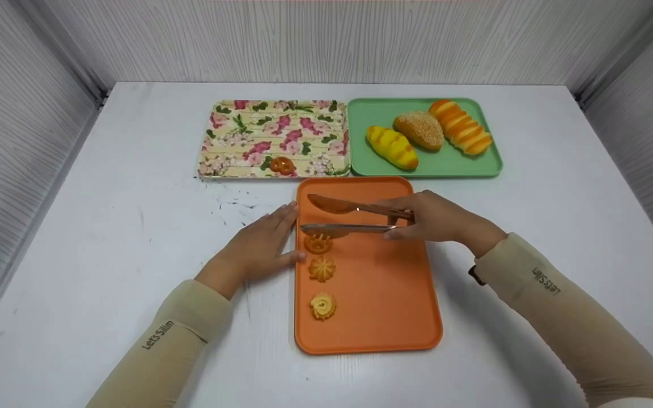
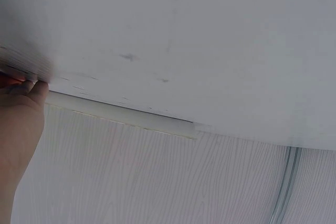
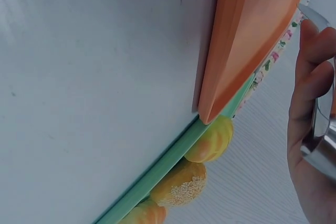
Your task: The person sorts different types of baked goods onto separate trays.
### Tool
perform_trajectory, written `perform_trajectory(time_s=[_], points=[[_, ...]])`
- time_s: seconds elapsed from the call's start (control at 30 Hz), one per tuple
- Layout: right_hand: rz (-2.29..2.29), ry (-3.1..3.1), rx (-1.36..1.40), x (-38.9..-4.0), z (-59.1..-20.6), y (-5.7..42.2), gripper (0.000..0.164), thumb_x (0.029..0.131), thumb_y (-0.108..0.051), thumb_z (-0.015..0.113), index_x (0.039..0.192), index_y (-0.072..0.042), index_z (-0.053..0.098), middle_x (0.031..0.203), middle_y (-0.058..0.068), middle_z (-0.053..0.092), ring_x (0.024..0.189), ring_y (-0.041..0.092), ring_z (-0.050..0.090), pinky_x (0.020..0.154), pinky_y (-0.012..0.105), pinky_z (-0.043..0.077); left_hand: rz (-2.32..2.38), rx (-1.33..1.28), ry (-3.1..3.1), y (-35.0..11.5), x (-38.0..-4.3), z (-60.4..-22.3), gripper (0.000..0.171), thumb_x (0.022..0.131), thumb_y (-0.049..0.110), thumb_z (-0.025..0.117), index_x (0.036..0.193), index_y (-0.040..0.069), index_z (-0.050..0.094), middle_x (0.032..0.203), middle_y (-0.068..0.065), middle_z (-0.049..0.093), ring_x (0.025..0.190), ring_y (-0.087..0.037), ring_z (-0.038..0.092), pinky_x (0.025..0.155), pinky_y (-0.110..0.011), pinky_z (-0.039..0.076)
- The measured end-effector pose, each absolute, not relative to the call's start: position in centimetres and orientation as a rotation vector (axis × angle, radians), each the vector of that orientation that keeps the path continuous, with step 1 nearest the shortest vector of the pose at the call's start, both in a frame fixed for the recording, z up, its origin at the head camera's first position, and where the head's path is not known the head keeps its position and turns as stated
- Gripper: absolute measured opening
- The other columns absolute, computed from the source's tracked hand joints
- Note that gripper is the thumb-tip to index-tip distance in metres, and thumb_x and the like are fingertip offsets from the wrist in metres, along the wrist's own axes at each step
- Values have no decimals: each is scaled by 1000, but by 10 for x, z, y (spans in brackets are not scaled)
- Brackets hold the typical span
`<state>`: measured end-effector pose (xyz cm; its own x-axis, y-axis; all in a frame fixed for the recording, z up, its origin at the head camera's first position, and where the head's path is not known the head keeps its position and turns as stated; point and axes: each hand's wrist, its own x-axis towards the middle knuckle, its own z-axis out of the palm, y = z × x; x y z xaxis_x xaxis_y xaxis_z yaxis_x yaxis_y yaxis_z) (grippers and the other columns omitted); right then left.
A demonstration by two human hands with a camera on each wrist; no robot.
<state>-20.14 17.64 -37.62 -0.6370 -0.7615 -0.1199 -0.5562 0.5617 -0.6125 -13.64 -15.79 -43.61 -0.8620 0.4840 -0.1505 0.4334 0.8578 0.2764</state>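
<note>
In my right hand (image 1: 425,218) I hold metal tongs (image 1: 374,209) over the upper part of the orange tray (image 1: 383,300). The two arms of the tongs are spread, with nothing between them. Their lower arm overlaps the top edge of a brown cookie (image 1: 318,245) at the tray's left side. Below that cookie lie a flower-shaped cookie (image 1: 322,268) and a round swirl cookie (image 1: 323,306). My left hand (image 1: 261,243) rests beside the tray, its extended fingers and thumb at the left rim. The right wrist view shows my fingers (image 3: 312,77) curled round the tongs.
A floral tray (image 1: 264,127) with a small pretzel (image 1: 282,165) lies beyond the orange one. Right of it, a green tray (image 1: 462,167) carries a yellow bread (image 1: 392,147), a sesame bun (image 1: 420,130) and a striped orange loaf (image 1: 460,127). Panelled walls (image 1: 326,42) enclose the white table.
</note>
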Motion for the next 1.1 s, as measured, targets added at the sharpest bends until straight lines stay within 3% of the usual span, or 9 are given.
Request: perform_trajectory(time_s=[0.23,0.43,1.1], points=[[-742,2388,-1107,-201,-378,176,54,84,-40,72,134,-25,58,86,-13,67,49,11,38,47,27,34,346,702,2817,-159,-137,-439,91,92,68,34,154,8,5,158,-7,7,143,-22,10,114,-40,17],[-714,2372,-1139,-200,-379,175,57,83,-41,72,134,-20,58,88,-12,67,56,11,44,53,27,38,342,693,2814,-158,-137,-438,92,91,69,33,154,9,4,159,-5,5,144,-21,8,114,-39,16],[-675,2380,-1266,-196,-381,171,51,86,-33,71,133,-17,59,87,-13,67,60,9,48,57,29,42,367,692,2820,-156,-136,-437,93,90,68,37,154,7,7,159,-4,5,144,-21,9,114,-39,17]])
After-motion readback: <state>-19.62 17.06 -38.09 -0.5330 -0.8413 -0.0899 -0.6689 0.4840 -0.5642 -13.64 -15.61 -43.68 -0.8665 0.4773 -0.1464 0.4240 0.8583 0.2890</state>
